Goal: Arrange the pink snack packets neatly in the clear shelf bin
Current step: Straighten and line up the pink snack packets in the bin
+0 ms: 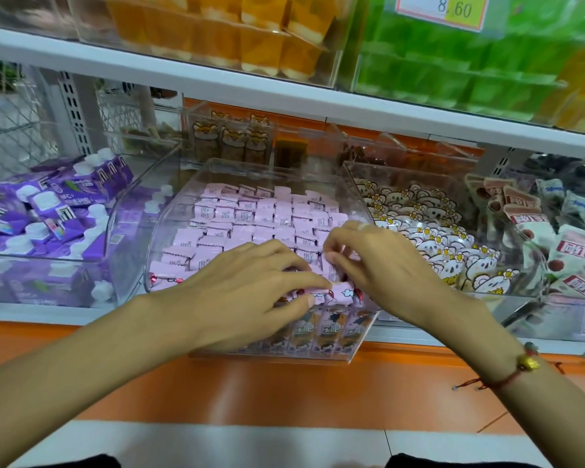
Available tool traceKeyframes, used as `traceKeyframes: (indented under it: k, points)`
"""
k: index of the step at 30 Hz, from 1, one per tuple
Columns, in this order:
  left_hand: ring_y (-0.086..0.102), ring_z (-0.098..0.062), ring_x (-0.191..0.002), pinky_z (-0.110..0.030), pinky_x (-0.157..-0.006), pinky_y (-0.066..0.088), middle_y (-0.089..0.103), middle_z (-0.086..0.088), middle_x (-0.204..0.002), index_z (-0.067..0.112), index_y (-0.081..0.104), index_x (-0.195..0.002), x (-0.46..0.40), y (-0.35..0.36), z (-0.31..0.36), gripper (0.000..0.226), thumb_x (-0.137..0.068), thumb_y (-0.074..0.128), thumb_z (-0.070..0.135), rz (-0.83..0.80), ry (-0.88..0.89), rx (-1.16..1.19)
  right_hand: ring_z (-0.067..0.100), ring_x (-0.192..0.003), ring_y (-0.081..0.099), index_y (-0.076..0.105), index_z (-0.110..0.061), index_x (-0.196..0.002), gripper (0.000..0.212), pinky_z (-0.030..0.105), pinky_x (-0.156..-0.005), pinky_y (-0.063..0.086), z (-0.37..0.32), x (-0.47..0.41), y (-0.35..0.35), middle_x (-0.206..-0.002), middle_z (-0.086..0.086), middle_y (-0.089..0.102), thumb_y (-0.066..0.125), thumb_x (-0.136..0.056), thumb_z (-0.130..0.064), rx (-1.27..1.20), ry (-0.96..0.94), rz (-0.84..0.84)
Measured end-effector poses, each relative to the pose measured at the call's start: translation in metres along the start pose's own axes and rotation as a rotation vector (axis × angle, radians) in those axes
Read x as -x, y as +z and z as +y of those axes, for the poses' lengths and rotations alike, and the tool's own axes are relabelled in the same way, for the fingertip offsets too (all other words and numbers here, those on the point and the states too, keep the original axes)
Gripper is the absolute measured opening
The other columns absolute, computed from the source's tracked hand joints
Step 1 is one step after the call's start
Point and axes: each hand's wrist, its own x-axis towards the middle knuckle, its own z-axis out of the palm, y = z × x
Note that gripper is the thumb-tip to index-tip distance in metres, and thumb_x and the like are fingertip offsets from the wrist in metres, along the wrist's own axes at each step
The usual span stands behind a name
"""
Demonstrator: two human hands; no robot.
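A: Both forearms reach in from 6 o'clock. Left hand (250, 282) lies with fingers curled over the front row, fingertips pinching a small pink foil snack packet (331, 293). Right hand (379, 261)?

B: Pinching another pink packet at its top edge, around 12 o'clock of the left fingertips.

A: Where's the stock?

B: Pink packets sit in rows in the clear curved acrylic shelf bin (271, 170); back rows look tidy, front edge messy.

A: Advice?

B: Probably stand each packet upright, same face forward, flush against its row. Purple cartons (48, 211) sit at 9 o'clock, white bear-print packets (429, 238) at 3.
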Motion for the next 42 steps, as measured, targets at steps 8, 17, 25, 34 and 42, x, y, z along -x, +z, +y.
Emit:
traceKeyframes:
  k: [8, 17, 25, 34, 42]
  points:
    - [0.036, 0.001, -0.115, -0.020, -0.084, 0.034, 0.051, 0.026, -0.123, 0.046, 0.045, -0.131, -0.003, 0.009, -0.004, 0.038, -0.097, 0.029, 0.050, 0.130, 0.019, 0.035, 0.007, -0.077, 0.054, 0.062, -0.009, -0.096, 0.015, 0.026, -0.064, 0.046, 0.009, 0.004, -0.010, -0.093, -0.002, 0.057, 0.051, -0.097, -0.019, -0.209, 0.021, 0.601]
    - [0.049, 0.017, -0.101, -0.013, -0.073, 0.046, 0.047, 0.039, -0.112, 0.055, 0.039, -0.120, -0.009, -0.005, 0.008, 0.059, -0.066, 0.057, 0.070, 0.416, -0.232, 0.800, 0.012, -0.074, 0.064, 0.056, -0.012, -0.092, 0.011, 0.032, -0.063, 0.055, 0.001, 0.011, -0.021, -0.080, -0.007, 0.065, 0.048, -0.099, -0.015, -0.692, 0.305, 0.773]
    - [0.070, -0.005, -0.071, -0.013, -0.041, 0.042, 0.074, 0.009, -0.085, 0.029, 0.073, -0.086, -0.014, -0.014, 0.007, 0.020, -0.083, 0.061, 0.045, 0.378, -0.474, 1.267, 0.007, -0.078, 0.058, 0.058, -0.021, -0.105, 0.016, 0.025, -0.068, 0.045, 0.007, 0.015, -0.021, -0.097, -0.007, 0.062, 0.046, -0.098, -0.030, -0.542, 0.382, 0.527]
    - [0.061, -0.003, -0.054, -0.024, -0.050, 0.034, 0.075, 0.006, -0.079, 0.024, 0.068, -0.092, -0.015, -0.022, 0.013, 0.056, -0.072, 0.050, 0.073, 0.285, -0.627, 1.194, 0.017, -0.113, 0.041, 0.051, -0.023, -0.133, 0.050, 0.033, -0.092, 0.037, -0.010, 0.018, -0.019, -0.122, -0.003, 0.052, 0.064, -0.087, -0.037, -0.094, -0.026, 0.237]
    - [0.057, 0.003, -0.072, -0.024, -0.064, 0.046, 0.066, 0.018, -0.079, 0.032, 0.063, -0.083, -0.008, -0.004, 0.001, 0.028, -0.089, 0.046, 0.053, 0.403, -0.308, 0.510, 0.019, -0.086, 0.070, 0.063, -0.023, -0.101, 0.028, 0.023, -0.070, 0.052, 0.002, 0.015, -0.022, -0.087, -0.007, 0.069, 0.066, -0.077, -0.037, -1.027, 0.225, 0.286]
